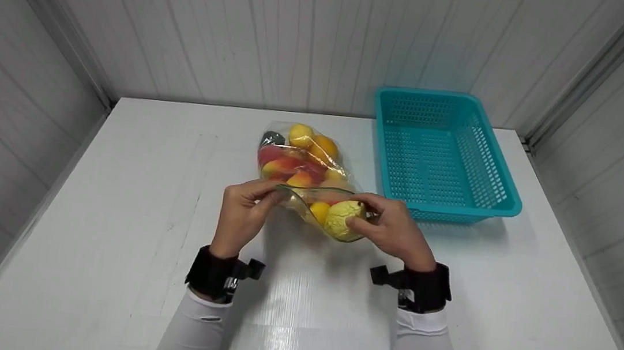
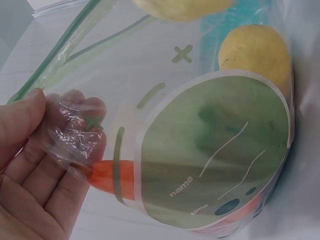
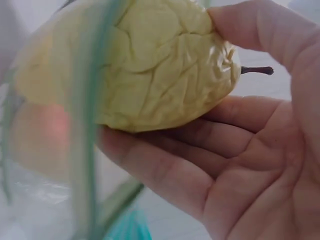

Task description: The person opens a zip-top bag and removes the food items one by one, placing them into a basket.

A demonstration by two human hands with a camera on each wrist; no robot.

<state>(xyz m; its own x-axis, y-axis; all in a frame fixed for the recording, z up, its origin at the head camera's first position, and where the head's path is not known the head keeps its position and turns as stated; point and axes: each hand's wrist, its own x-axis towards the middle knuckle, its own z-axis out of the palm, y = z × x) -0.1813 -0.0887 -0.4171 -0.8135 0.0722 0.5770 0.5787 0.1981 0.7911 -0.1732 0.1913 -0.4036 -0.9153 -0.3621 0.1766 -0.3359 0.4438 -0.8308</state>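
Observation:
A clear zip bag (image 1: 283, 150) with a green printed panel (image 2: 215, 150) lies on the table, its mouth spread between both hands. My left hand (image 1: 244, 214) pinches one side of the bag's rim between thumb and fingers. In my right hand (image 1: 396, 230) is a wrinkled yellow pear (image 3: 170, 65) with a dark stem, gripped by the stem end. The pear's far end is inside the bag's mouth. Through the plastic show red-and-yellow fruits (image 1: 284, 166), an orange fruit (image 1: 324, 148), a yellow fruit (image 1: 301, 135) and a dark green item (image 1: 273, 139).
A turquoise plastic basket (image 1: 509, 201) with perforated sides stands at the back right of the white table (image 1: 129, 208). Pale panelled walls (image 1: 315, 36) enclose the back and both sides.

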